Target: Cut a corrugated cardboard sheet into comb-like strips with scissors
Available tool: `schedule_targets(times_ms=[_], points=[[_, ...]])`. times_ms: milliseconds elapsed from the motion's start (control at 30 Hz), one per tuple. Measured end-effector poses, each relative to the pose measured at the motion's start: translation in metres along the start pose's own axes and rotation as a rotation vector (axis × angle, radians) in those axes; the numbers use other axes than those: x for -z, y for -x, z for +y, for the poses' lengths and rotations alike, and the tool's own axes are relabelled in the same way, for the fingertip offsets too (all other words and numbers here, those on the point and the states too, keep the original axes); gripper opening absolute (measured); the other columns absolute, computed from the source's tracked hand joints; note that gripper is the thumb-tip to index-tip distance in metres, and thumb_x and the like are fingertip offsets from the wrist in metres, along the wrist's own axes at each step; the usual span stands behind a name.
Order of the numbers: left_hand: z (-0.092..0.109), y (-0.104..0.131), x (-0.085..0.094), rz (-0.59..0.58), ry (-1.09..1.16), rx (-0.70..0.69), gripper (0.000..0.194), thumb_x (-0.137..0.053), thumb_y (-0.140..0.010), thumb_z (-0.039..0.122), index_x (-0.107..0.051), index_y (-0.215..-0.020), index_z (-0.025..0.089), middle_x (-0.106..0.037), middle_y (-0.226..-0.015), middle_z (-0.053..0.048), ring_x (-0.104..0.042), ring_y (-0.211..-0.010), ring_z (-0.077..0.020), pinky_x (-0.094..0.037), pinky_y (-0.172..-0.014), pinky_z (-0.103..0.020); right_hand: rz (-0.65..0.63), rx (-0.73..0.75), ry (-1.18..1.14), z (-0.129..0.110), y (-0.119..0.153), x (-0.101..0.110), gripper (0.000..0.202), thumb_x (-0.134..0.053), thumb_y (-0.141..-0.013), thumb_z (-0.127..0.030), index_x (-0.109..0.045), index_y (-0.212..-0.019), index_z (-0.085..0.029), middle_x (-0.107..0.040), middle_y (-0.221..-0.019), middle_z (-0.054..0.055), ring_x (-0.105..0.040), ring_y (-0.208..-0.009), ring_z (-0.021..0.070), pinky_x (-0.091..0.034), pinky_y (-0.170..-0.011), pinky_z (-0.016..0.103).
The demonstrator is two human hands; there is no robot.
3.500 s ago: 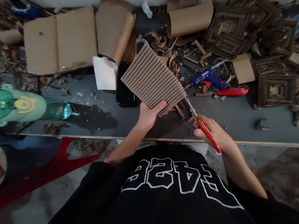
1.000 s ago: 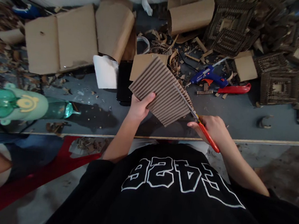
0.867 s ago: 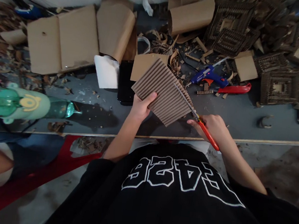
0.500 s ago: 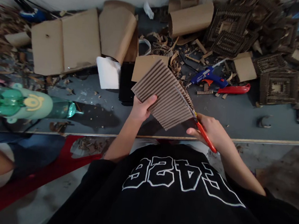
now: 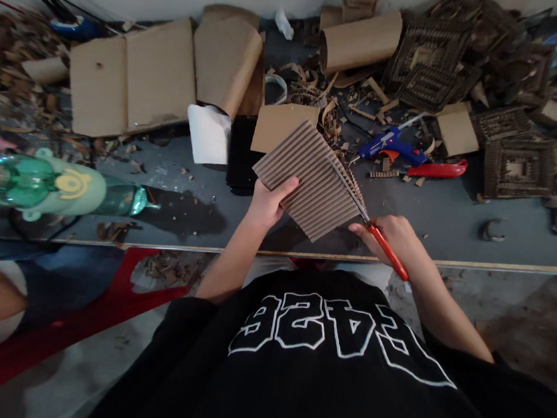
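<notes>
A grey worktable runs across the view, its far half littered with flat cardboard sheets, a rolled cardboard tube, dark woven cardboard squares and loose brown scraps. On the left edge lies a green bottle on its side.

Above the near edge of the table, the person holds a corrugated cardboard sheet — a tan rectangle with its ribbed side up, the ridges running diagonally, one corner pointing toward the far scraps and another down toward the body. It is lifted off the table and tilted, and along its right edge a thin strip is parting from the sheet.

The left hand is closed on the sheet's near left edge, thumb lying on top of the ribs and fingers hidden beneath, forearm rising from below. The right hand is wrapped around the red handles of the scissors, whose blades reach up-left along the sheet's right edge — how far apart the blades stand cannot be told.

Beyond the sheet, well apart from both hands, a blue glue gun lies beside a red cutter, and a white paper rests near a black flat object.
</notes>
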State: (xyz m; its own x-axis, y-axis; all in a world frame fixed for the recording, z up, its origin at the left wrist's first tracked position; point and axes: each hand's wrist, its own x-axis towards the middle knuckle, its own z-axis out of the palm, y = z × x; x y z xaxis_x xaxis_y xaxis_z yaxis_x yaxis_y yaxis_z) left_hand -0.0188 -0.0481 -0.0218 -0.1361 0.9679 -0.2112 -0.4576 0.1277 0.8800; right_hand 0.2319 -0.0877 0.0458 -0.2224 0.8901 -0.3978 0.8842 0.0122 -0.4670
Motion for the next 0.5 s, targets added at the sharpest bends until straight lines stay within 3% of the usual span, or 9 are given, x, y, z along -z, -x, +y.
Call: schedule_targets(times_ms=[200, 367, 500], points=[[0.008, 0.003, -0.003, 0.038, -0.004, -0.012, 0.062, -0.103, -0.043, 0.047, -0.071, -0.088, 0.02, -0.075, -0.096, -0.004, -0.075, -0.089, -0.0216, -0.066, -0.082, -0.04, -0.112, 0.109, -0.124, 0.004, -0.001, 0.007, 0.074, -0.037, -0.078, -0.097, -0.04, -0.061, -0.025, -0.053, -0.058, 0.003, -0.048, -0.054, 0.0159, -0.033, -0.055, 0.031], [0.01, 0.012, -0.011, -0.02, 0.013, -0.003, 0.063, -0.102, -0.046, 0.047, -0.071, -0.094, 0.022, -0.076, -0.1, -0.004, -0.075, -0.098, -0.0238, -0.065, -0.092, -0.041, -0.093, 0.14, -0.146, -0.002, 0.0, 0.011, 0.078, -0.024, -0.078, -0.1, -0.042, -0.067, -0.025, -0.058, -0.065, 0.006, -0.053, -0.061, 0.0185, -0.036, -0.06, 0.032], [0.007, 0.015, -0.015, 0.009, 0.051, 0.003, 0.064, -0.103, -0.046, 0.046, -0.068, -0.095, 0.023, -0.075, -0.101, -0.003, -0.075, -0.099, -0.0247, -0.066, -0.091, -0.042, -0.045, 0.098, -0.061, -0.006, -0.004, 0.012, 0.079, -0.014, -0.08, -0.099, -0.038, -0.063, -0.025, -0.052, -0.06, 0.006, -0.047, -0.058, 0.0185, -0.03, -0.061, 0.034]])
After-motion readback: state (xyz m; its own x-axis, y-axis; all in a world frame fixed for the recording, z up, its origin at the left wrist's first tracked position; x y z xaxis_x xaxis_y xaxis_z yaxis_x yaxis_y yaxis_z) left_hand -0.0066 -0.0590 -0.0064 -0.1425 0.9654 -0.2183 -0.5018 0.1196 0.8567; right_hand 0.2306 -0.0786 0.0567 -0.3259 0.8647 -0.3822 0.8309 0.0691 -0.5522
